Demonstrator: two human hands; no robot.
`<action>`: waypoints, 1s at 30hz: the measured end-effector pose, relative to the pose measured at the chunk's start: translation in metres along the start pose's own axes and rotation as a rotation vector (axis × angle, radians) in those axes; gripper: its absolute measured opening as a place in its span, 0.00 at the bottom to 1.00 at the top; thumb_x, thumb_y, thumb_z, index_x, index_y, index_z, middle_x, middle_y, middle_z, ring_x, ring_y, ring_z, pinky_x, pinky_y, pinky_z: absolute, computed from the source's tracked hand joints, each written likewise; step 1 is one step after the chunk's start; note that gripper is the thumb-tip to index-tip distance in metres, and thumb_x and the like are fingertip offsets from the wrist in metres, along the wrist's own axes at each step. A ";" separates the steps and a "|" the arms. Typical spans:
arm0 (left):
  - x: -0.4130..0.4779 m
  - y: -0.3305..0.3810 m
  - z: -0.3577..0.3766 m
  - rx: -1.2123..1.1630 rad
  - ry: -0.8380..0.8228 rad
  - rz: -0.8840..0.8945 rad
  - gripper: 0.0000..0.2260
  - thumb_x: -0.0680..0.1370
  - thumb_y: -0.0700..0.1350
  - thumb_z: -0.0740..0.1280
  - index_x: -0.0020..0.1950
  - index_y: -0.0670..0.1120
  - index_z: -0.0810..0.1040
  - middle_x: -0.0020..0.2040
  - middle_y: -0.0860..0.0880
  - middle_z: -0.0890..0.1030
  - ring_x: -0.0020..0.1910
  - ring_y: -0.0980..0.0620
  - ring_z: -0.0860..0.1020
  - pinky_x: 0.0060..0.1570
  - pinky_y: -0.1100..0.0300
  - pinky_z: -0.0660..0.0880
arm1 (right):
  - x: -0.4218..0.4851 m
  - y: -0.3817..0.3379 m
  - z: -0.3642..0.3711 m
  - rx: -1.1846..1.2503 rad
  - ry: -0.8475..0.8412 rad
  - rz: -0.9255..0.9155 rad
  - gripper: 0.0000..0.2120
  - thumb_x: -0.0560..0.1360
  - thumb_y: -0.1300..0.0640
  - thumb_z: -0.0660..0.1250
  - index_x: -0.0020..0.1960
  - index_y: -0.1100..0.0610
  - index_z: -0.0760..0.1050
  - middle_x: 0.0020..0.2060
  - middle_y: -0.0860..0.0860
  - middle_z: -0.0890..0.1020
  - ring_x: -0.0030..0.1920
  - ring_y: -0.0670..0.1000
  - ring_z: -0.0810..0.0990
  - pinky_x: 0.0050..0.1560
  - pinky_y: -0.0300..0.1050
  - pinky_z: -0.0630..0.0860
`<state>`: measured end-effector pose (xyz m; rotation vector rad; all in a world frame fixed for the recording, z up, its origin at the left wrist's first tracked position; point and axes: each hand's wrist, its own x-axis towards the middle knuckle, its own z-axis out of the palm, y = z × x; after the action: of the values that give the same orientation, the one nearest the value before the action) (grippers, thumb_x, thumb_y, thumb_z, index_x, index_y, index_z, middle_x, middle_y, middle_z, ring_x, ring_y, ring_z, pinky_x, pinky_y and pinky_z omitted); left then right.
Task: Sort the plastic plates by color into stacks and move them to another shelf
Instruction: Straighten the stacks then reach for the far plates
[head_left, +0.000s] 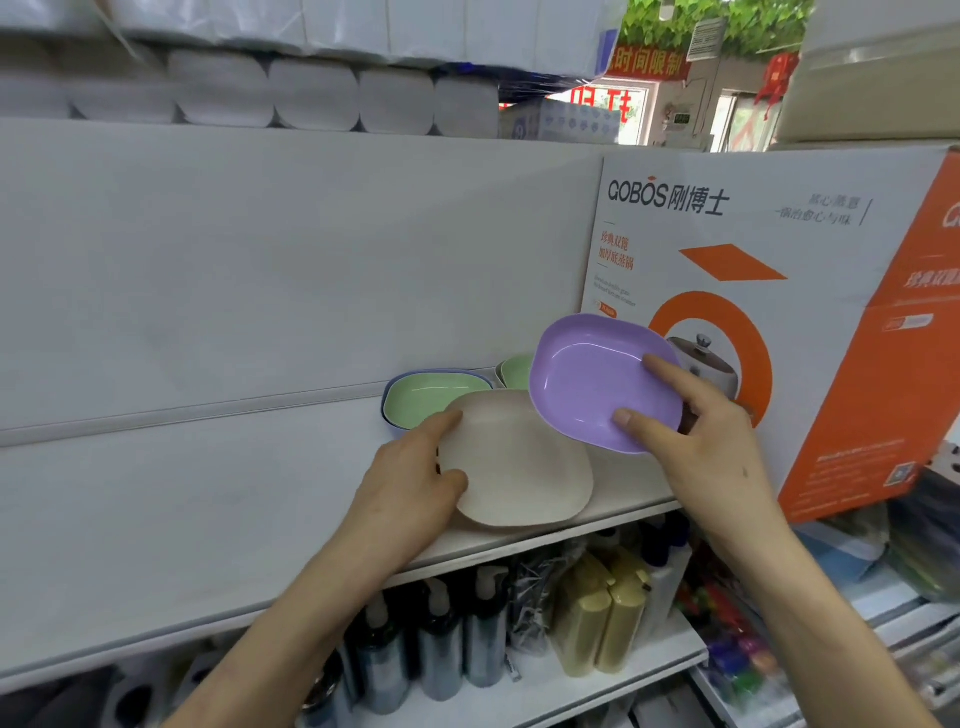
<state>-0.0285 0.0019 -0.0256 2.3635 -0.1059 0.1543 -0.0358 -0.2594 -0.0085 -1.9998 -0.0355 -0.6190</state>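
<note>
A purple plate (587, 379) is tilted up off the shelf, and my right hand (696, 436) grips its right rim with thumb and fingers inside it. A beige plate (524, 467) lies upside down at the front of the white shelf (208, 493), and my left hand (415, 478) holds its left edge. Behind the beige plate sits a green plate (431, 397) nested in a blue plate (387, 410). Further right, another green plate (517, 371) peeks out from behind the purple one.
A large white and orange cooker box (810, 312) stands on the shelf just right of the plates. Packs of paper rolls (311, 93) fill the shelf above. Below are pump bottles (441, 639) and yellow bottles (608, 613).
</note>
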 end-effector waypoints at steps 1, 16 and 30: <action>-0.002 -0.005 -0.006 -0.033 0.033 -0.007 0.29 0.78 0.41 0.66 0.77 0.58 0.69 0.52 0.51 0.81 0.50 0.55 0.78 0.51 0.60 0.76 | -0.001 -0.001 0.003 0.006 -0.005 -0.003 0.29 0.75 0.52 0.76 0.75 0.47 0.73 0.69 0.43 0.75 0.68 0.46 0.73 0.69 0.49 0.73; -0.098 -0.151 -0.178 -0.068 0.457 -0.171 0.22 0.76 0.44 0.73 0.66 0.62 0.72 0.55 0.58 0.81 0.51 0.53 0.80 0.54 0.49 0.78 | -0.041 -0.080 0.171 0.092 -0.456 -0.091 0.34 0.67 0.53 0.82 0.68 0.39 0.72 0.61 0.39 0.77 0.60 0.49 0.79 0.62 0.51 0.77; -0.369 -0.360 -0.417 0.019 0.761 -0.416 0.26 0.77 0.38 0.71 0.66 0.64 0.70 0.56 0.57 0.78 0.52 0.50 0.78 0.46 0.53 0.74 | -0.251 -0.320 0.430 0.238 -0.802 -0.362 0.34 0.69 0.52 0.80 0.68 0.35 0.69 0.62 0.34 0.73 0.61 0.42 0.74 0.59 0.44 0.73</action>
<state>-0.3828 0.5618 -0.0303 2.1338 0.7419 0.8245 -0.1676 0.3170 -0.0144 -1.8953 -0.9234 0.0110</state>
